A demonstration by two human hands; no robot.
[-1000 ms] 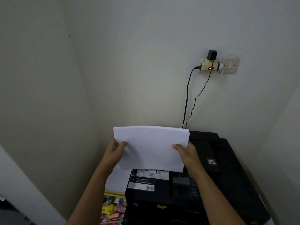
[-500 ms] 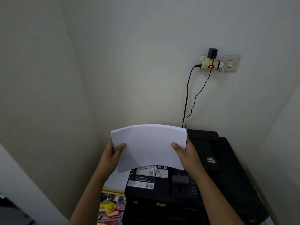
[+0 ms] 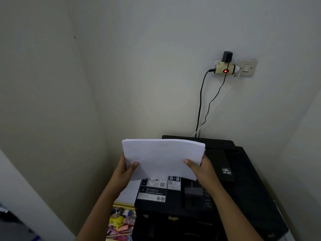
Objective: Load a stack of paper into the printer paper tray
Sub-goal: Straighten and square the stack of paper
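Head view, looking down into a room corner. A stack of white paper (image 3: 163, 158) is held in the air above the near-left part of a black printer (image 3: 243, 197), its top edge bowed upward and its lower edge hanging over the printed instruction labels (image 3: 159, 188) on the printer's top. The left hand (image 3: 124, 173) grips the stack's left edge, thumb laid on the near face and the other fingers hidden behind the sheets. The right hand (image 3: 202, 171) grips the right edge in the same manner, thumb on the near face, fingers curled behind. The stack does not visibly touch the printer. On the far wall, above and to the right of the printer, a multi-plug adapter (image 3: 225, 67) with a glowing red light sits in a wall socket beside a light switch (image 3: 246, 67); two black cables (image 3: 201, 101) and one white cable run down from it behind the printer. At the near left, beside the printer's left side, small colourful objects (image 3: 119, 223) lie in a heap; what they are cannot be told.
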